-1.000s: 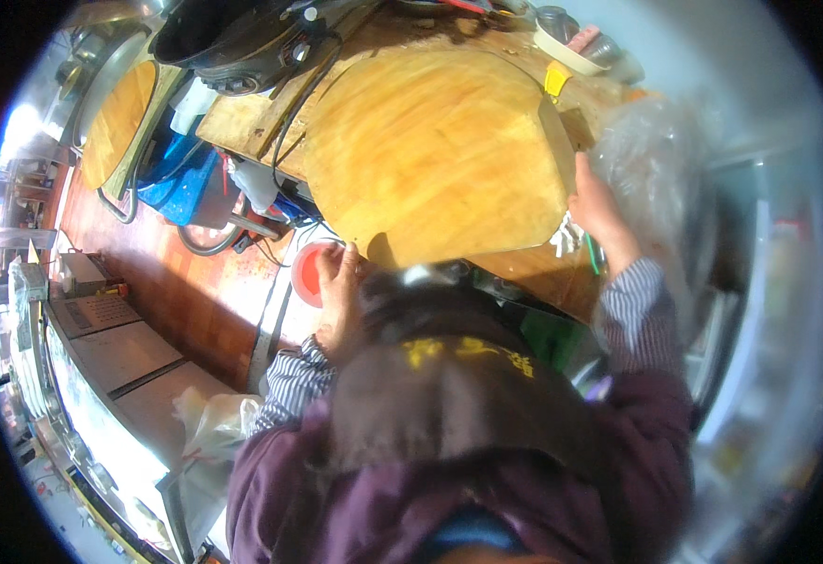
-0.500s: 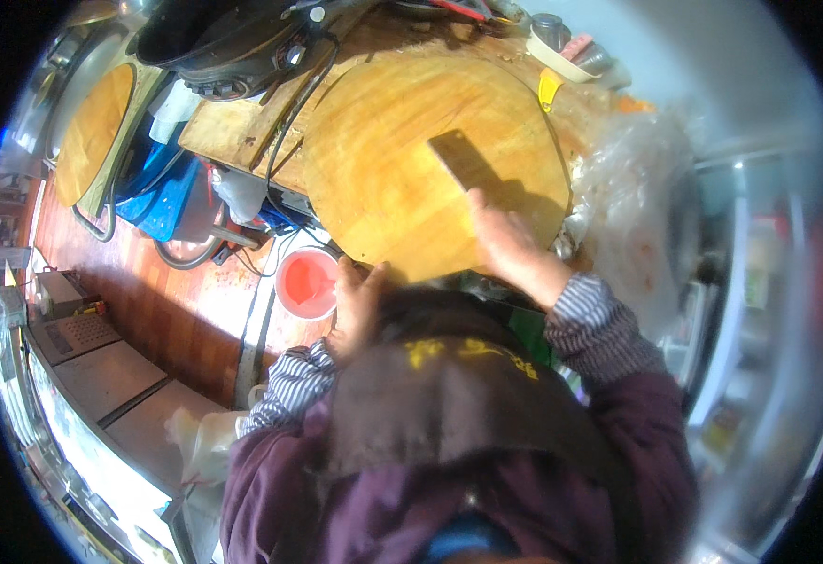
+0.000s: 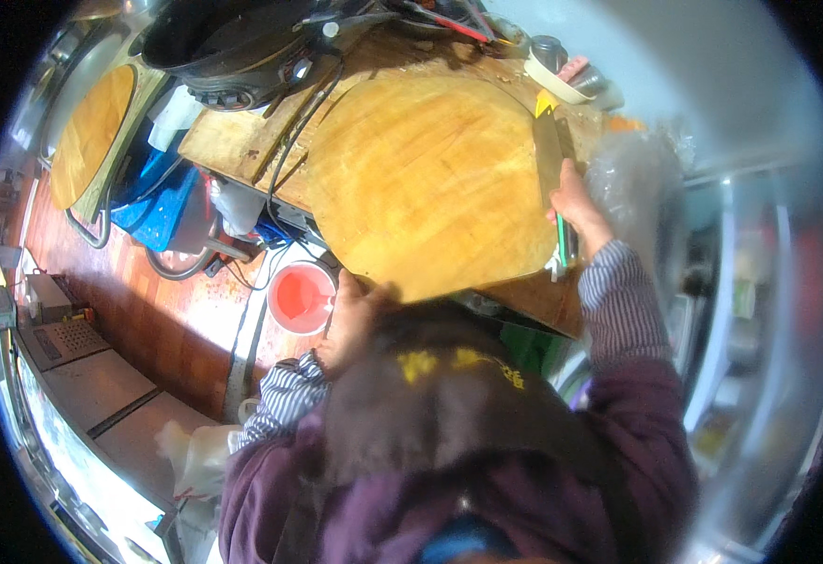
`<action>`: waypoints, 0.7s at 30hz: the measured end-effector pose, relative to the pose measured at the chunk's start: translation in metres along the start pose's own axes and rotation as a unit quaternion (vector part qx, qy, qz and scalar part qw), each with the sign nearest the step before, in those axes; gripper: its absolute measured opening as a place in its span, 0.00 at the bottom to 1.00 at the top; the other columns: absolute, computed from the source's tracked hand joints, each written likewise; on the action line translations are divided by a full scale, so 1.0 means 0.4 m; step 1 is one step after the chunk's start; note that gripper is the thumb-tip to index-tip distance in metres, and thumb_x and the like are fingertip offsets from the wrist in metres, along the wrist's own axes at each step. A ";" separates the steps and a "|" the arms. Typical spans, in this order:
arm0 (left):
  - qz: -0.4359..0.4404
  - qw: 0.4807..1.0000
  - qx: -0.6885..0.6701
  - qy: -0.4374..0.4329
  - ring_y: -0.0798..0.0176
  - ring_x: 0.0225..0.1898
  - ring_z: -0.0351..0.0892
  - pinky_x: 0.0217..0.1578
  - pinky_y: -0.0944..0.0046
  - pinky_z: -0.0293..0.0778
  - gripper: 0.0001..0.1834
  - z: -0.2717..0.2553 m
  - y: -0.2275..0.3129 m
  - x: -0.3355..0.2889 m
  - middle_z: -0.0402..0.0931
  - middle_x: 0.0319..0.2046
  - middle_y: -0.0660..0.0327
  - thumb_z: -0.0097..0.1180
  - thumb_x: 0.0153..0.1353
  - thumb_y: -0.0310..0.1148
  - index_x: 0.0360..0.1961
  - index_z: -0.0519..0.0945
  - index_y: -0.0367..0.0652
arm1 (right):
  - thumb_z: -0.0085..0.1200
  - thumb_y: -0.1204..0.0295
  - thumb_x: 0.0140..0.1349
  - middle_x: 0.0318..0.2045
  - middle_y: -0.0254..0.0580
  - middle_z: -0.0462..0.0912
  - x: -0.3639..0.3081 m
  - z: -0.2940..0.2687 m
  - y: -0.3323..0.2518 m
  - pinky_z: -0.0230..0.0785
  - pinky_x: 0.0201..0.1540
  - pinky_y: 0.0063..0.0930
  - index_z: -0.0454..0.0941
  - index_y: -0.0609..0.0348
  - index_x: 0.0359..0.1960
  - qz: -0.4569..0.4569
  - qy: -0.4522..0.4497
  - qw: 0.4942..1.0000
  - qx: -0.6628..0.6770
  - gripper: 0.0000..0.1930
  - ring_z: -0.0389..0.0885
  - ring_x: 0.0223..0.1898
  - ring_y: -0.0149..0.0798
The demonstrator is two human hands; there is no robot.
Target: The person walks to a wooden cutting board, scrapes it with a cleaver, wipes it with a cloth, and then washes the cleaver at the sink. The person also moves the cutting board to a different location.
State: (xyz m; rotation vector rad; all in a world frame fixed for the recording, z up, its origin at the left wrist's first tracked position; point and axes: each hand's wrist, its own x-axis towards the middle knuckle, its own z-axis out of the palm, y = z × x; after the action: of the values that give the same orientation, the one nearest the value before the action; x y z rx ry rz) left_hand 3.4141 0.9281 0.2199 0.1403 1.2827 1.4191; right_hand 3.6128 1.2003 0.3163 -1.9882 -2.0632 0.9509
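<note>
A big round wooden cutting board point(image 3: 430, 188) lies on the worktable in front of me. My left hand point(image 3: 350, 315) is closed on its near left edge, thumb on top. My right hand point(image 3: 576, 205) is at the board's right edge, closed round the handle of a broad-bladed knife point(image 3: 549, 150). The blade points away from me along the rim, its far end by a small yellow tool point(image 3: 546, 101). Just below the right hand a thin green strip point(image 3: 562, 242) shows; its kind is unclear. The knife's handle is mostly hidden by my fingers.
A black electric pan point(image 3: 233, 47) stands at the back left, its cable running down beside the board. A red tub point(image 3: 301, 299) sits lower left. Behind the board is a white bowl point(image 3: 562, 80) with jars. Clear plastic bags point(image 3: 632, 179) lie at right.
My right hand has carried the knife from above the middle of the board to its right edge. My left hand stays at the near left edge.
</note>
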 end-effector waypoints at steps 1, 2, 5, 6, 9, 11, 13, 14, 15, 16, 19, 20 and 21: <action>0.004 1.000 -0.007 -0.010 0.59 0.35 0.76 0.29 0.65 0.77 0.24 0.002 0.004 0.000 0.71 0.40 0.52 0.51 0.55 0.17 0.53 0.61 0.37 | 0.40 0.86 0.54 0.29 0.53 0.76 0.015 -0.002 -0.007 0.67 0.16 0.31 0.55 0.64 0.47 0.020 -0.006 1.000 -0.012 0.18 0.75 0.16 0.39; 0.002 1.000 -0.014 -0.018 0.60 0.33 0.76 0.29 0.65 0.77 0.23 0.003 0.008 -0.002 0.71 0.39 0.53 0.51 0.56 0.17 0.52 0.60 0.36 | 0.40 0.85 0.54 0.30 0.54 0.76 0.024 0.004 -0.019 0.67 0.16 0.31 0.55 0.64 0.47 0.006 -0.026 0.999 -0.030 0.17 0.74 0.15 0.39; 0.018 0.998 0.046 -0.036 0.62 0.28 0.76 0.27 0.67 0.75 0.18 -0.001 0.023 -0.003 0.73 0.32 0.54 0.52 0.56 0.19 0.46 0.63 0.33 | 0.41 0.85 0.55 0.35 0.59 0.75 0.030 0.049 -0.078 0.71 0.21 0.33 0.54 0.67 0.48 -0.035 -0.093 0.987 -0.123 0.19 0.79 0.22 0.45; 0.035 0.994 0.092 -0.042 0.62 0.26 0.76 0.26 0.68 0.75 0.16 -0.004 0.026 -0.004 0.74 0.29 0.55 0.53 0.56 0.20 0.44 0.64 0.31 | 0.41 0.81 0.58 0.37 0.60 0.75 0.018 0.073 -0.095 0.71 0.27 0.36 0.54 0.68 0.51 -0.061 -0.099 0.981 -0.158 0.19 0.79 0.28 0.48; -0.006 0.995 0.073 -0.067 0.60 0.34 0.77 0.31 0.65 0.78 0.14 -0.008 0.028 -0.002 0.71 0.37 0.52 0.49 0.61 0.24 0.45 0.61 0.34 | 0.32 0.63 0.65 0.46 0.65 0.72 -0.016 0.145 -0.160 0.64 0.50 0.43 0.54 0.69 0.58 -0.102 -0.147 0.971 -0.159 0.25 0.72 0.49 0.55; -0.022 0.996 0.061 -0.065 0.60 0.34 0.77 0.31 0.66 0.77 0.14 -0.007 0.027 0.000 0.71 0.38 0.52 0.49 0.60 0.23 0.45 0.61 0.32 | 0.32 0.65 0.64 0.45 0.64 0.72 -0.062 0.206 -0.202 0.64 0.49 0.45 0.52 0.68 0.59 -0.126 -0.168 0.958 -0.195 0.25 0.71 0.48 0.57; -0.006 0.997 0.051 -0.063 0.62 0.30 0.76 0.28 0.68 0.75 0.10 -0.004 0.028 0.001 0.72 0.32 0.54 0.51 0.58 0.23 0.38 0.65 0.31 | 0.39 0.76 0.61 0.40 0.63 0.75 -0.124 0.237 -0.223 0.69 0.41 0.46 0.50 0.66 0.59 -0.208 -0.176 0.928 -0.253 0.24 0.76 0.41 0.58; 0.014 0.997 0.047 -0.062 0.64 0.26 0.76 0.24 0.69 0.73 0.06 0.000 0.030 0.001 0.74 0.26 0.56 0.53 0.56 0.22 0.32 0.70 0.31 | 0.35 0.69 0.63 0.40 0.64 0.75 -0.144 0.240 -0.230 0.68 0.43 0.47 0.55 0.67 0.57 -0.170 -0.217 0.943 -0.188 0.22 0.74 0.42 0.60; 0.025 0.996 0.065 -0.055 0.66 0.22 0.76 0.21 0.71 0.71 0.05 0.004 0.032 0.001 0.76 0.20 0.58 0.55 0.55 0.22 0.26 0.74 0.30 | 0.31 0.62 0.65 0.41 0.65 0.74 -0.165 0.244 -0.231 0.66 0.44 0.47 0.60 0.67 0.55 -0.149 -0.247 0.953 -0.096 0.22 0.73 0.44 0.61; 0.040 0.997 0.045 -0.057 0.66 0.23 0.76 0.21 0.71 0.71 0.05 0.008 0.035 0.000 0.76 0.21 0.57 0.55 0.55 0.22 0.29 0.74 0.29 | 0.27 0.55 0.67 0.41 0.66 0.74 -0.180 0.253 -0.232 0.65 0.46 0.48 0.65 0.67 0.53 -0.092 -0.287 0.952 -0.058 0.26 0.72 0.46 0.63; 0.049 0.997 0.043 -0.031 0.66 0.26 0.76 0.23 0.71 0.72 0.12 0.016 0.043 -0.010 0.76 0.27 0.56 0.55 0.55 0.22 0.39 0.70 0.28 | 0.31 0.56 0.66 0.31 0.57 0.75 -0.181 0.248 -0.210 0.71 0.32 0.41 0.66 0.63 0.49 -0.255 -0.241 0.931 -0.098 0.23 0.77 0.30 0.51; 0.046 0.998 0.035 -0.018 0.66 0.27 0.76 0.23 0.70 0.72 0.16 0.017 0.045 -0.015 0.75 0.29 0.55 0.56 0.55 0.22 0.43 0.68 0.28 | 0.34 0.61 0.65 0.29 0.54 0.74 -0.157 0.240 -0.205 0.71 0.27 0.38 0.63 0.61 0.50 -0.160 -0.256 0.953 0.008 0.19 0.77 0.25 0.47; 0.043 0.999 0.026 -0.005 0.65 0.28 0.76 0.24 0.70 0.73 0.20 0.017 0.045 -0.018 0.75 0.31 0.54 0.56 0.55 0.22 0.47 0.65 0.28 | 0.38 0.66 0.64 0.26 0.51 0.73 -0.125 0.226 -0.195 0.71 0.23 0.35 0.61 0.60 0.51 -0.061 -0.267 0.955 0.112 0.16 0.76 0.21 0.43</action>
State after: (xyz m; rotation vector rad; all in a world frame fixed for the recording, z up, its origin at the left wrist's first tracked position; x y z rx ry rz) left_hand 3.4097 0.9314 0.2397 0.2414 1.3194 1.4563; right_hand 3.5072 1.1267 0.3005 -1.5886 -2.1568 1.7588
